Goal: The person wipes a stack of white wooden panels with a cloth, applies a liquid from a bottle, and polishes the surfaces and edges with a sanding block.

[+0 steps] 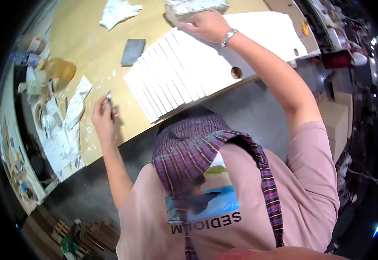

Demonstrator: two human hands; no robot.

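Note:
My left hand (pixel 103 116) is closed on a small metal scraper (pixel 109 99) and hovers over the front edge of the tan wooden table (pixel 89 34). My right hand (pixel 208 25), with a wristwatch (pixel 229 36), lies with bent fingers on the far end of a fanned row of white panels (pixel 176 73). Whether it grips a panel is hidden. A lumpy grey-white block (pixel 193 6) sits right beside that hand. Under the row lies a large white board with round holes (pixel 258 39).
A dark grey rectangular pad (pixel 133 51) lies left of the panels. White stained rags (pixel 117 12) (pixel 67 125) and a bottle of amber liquid (pixel 58 68) crowd the table's left side. Cardboard boxes (pixel 337 119) stand on the grey floor to the right.

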